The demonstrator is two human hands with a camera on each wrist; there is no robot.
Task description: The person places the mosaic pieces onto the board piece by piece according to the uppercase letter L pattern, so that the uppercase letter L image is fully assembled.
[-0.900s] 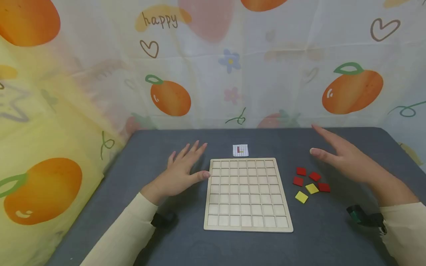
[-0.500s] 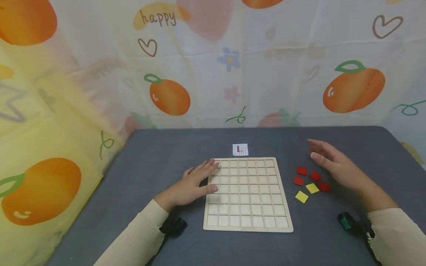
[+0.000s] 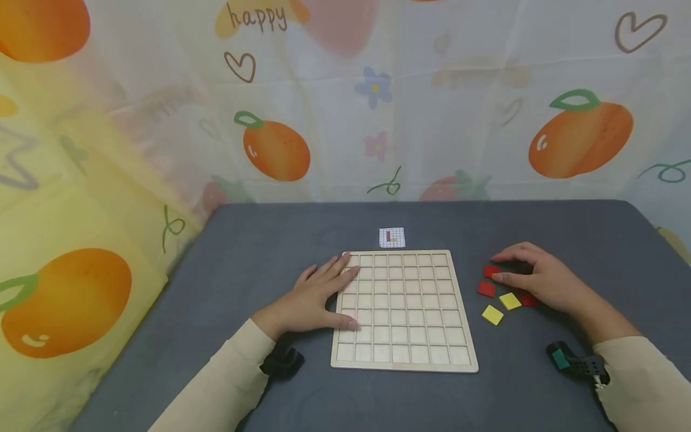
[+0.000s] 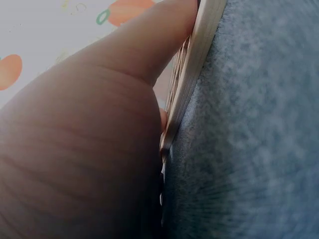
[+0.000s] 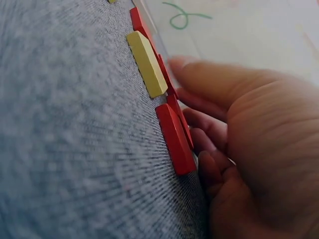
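Observation:
A pale wooden grid board lies on the dark table, its cells empty. My left hand rests on its left edge, fingers spread over the upper corner and thumb on the lower cells. In the left wrist view, the left hand touches the board's rim. My right hand is low over the loose tiles, thumb and forefinger around a red tile; no grip shows. Another red tile and two yellow tiles lie beside it. The right wrist view shows the right hand behind tiles, its fingers bent.
A small printed card with a grid pattern lies behind the board. Behind the table hangs a fruit-patterned cloth, which also covers the left side. Dark devices are strapped at both wrists.
The left hand has moved right and onto the board. The right hand has come down and closer to the tiles, its fingers more bent, now covering some red ones.

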